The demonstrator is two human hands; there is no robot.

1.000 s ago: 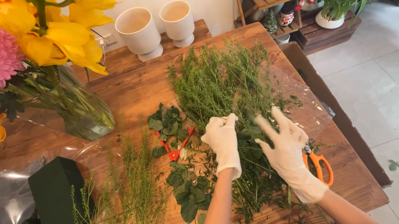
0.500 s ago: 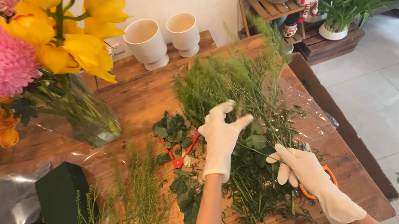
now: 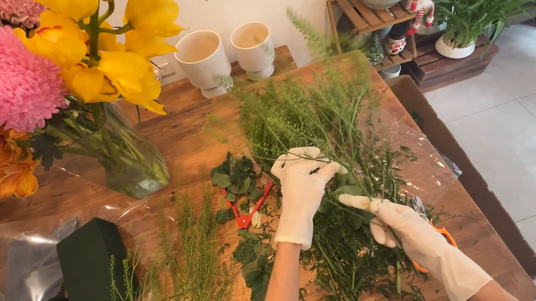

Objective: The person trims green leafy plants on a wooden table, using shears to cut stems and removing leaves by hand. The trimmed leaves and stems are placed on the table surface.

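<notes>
Lifted higher now than half a second back, the bunch of feathery green stems (image 3: 319, 116), tips up near the white cups; moved in too, the right hand (image 3: 396, 230), from the table edge to the stalks.

Closed round the middle of the bunch, the left hand (image 3: 300, 187) in a white glove, fingers wrapped on the stalks; pinched on one thin stalk low down, the right hand, also gloved, thumb and first finger together, other fingers loose.

Resting partly on the wooden table (image 3: 177, 142), the bottom ends of the stems, in a heap of cut green bits (image 3: 345, 264); standing up and leaning away, the tops.

Lying just left of the left wrist, red-handled snips (image 3: 248, 212), among dark round leaves (image 3: 237, 175); peeking out under the right wrist, orange-handled scissors (image 3: 442, 238).

Off to the left, a glass vase (image 3: 132, 168) with yellow, pink and orange flowers; near the front corner, dark green foam blocks (image 3: 87, 271) on clear wrap; beside them, another wispy bunch (image 3: 182, 286).

Best way, by the look of it: hold soft but firm, so no stalks snap; keep the left hand steady in the middle; pull the one stalk slowly and straight, so nothing tangles; keep the tops away from the vase and cups; mind the sharp blades near both wrists.
</notes>
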